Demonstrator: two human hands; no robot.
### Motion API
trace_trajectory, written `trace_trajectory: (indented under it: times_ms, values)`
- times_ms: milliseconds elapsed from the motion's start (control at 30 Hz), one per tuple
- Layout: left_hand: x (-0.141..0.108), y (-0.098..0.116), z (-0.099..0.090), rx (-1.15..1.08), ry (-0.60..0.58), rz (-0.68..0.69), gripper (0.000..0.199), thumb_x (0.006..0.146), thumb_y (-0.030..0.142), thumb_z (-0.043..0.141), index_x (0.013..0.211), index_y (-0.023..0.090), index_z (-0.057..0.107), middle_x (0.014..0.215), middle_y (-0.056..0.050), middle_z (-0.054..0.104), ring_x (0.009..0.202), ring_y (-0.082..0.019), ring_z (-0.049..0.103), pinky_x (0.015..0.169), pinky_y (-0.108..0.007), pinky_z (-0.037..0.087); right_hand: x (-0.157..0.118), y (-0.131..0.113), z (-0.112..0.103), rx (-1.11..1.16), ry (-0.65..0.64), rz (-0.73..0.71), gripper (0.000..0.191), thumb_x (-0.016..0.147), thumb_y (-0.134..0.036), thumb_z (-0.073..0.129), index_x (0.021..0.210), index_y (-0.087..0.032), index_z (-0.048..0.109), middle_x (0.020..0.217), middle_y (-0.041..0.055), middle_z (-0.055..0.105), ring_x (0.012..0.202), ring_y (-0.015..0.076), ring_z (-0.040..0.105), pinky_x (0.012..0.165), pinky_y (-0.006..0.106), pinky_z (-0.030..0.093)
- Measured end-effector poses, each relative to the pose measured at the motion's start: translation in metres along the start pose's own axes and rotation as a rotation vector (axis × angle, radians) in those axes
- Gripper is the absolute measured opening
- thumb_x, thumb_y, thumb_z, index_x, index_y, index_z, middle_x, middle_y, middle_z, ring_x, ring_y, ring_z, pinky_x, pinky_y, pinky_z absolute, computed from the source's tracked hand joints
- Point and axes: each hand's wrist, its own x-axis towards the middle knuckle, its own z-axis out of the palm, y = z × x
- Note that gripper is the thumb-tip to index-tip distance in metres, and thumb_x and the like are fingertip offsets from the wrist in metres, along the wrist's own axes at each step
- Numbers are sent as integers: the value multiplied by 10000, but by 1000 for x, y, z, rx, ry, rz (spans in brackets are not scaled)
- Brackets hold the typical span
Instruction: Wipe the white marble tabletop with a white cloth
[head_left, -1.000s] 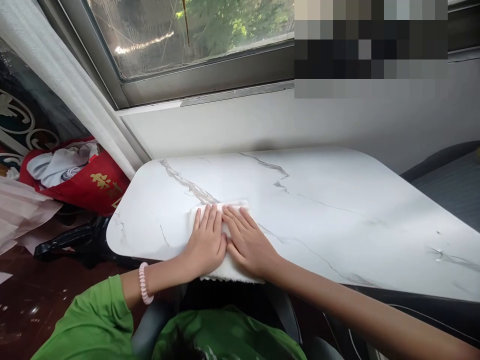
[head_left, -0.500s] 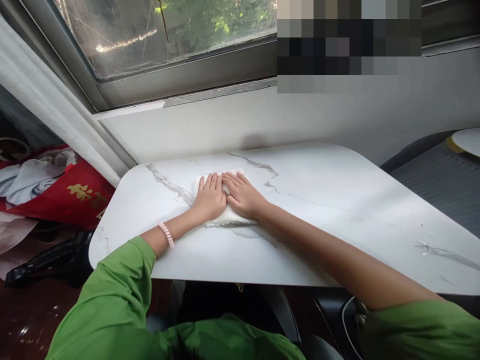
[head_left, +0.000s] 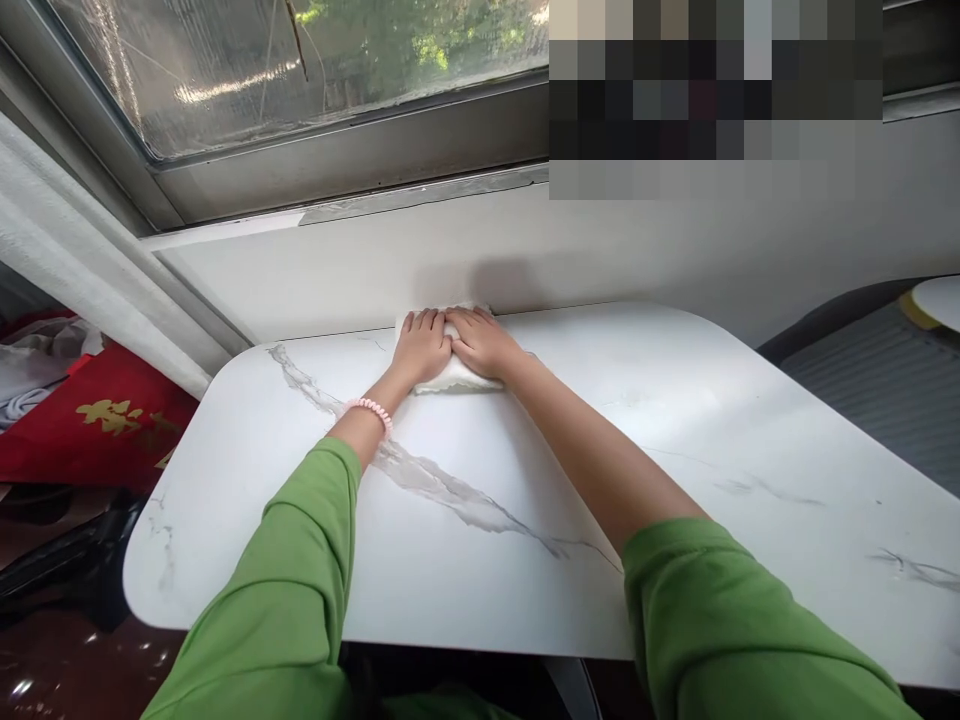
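A folded white cloth [head_left: 459, 378] lies on the white marble-patterned table [head_left: 450, 590], at its far edge by the wall. My left hand [head_left: 422, 345] rests palm down on the cloth's left part, fingers stretched toward the wall, a pink coiled band [head_left: 373, 412] around the wrist. Beside it, my right hand [head_left: 481, 342] presses flat on the cloth's right part, its thumb touching the left hand. Both hands are open on top of the cloth rather than wrapped around it. The cloth's far edge meets or nearly meets the wall, and its middle is partly covered by the hands.
Behind the table rises a pale wall [head_left: 337, 280] under a metal-framed window [head_left: 420, 60]. A white curtain [head_left: 97, 230] hangs at the left, near a red bag [head_left: 112, 420] with gold marks. A grey ribbed seat [head_left: 877, 380] stands at the right.
Both hands have pushed the cloth away from me, from the table's middle to its far edge. My arms are stretched further forward, and the camera view has shifted slightly.
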Motion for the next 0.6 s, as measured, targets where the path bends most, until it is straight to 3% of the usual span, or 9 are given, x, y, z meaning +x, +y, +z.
trace_trajectory:
  times_ms: [167,333,600]
  values:
    - [-4,2,0,12,-3,-17,501,951,228,257,1407,48,363,1495,-125,377,1400,-209,280,1188,-392,130,-3,2,3,34,26,-4,547,852,-244,307,1344,-42,440,1438,174,456,1345,282,375,1122,470,241]
    - [-23,13,-5,42,-1,-20,497,950,225,257,1402,55,377,1505,-116,364,1403,-206,281,1188,-397,132,-20,-5,2,28,25,-21,552,855,-260,304,1351,-54,433,1455,172,437,1369,278,351,1129,481,234]
    - [-98,49,-12,72,-13,-18,527,963,256,257,1422,11,341,1518,-152,325,1421,-243,250,1186,-429,121,-91,-42,-13,-14,-22,-92,547,880,-255,299,1369,-37,409,1476,183,404,1392,264,313,1150,463,214]
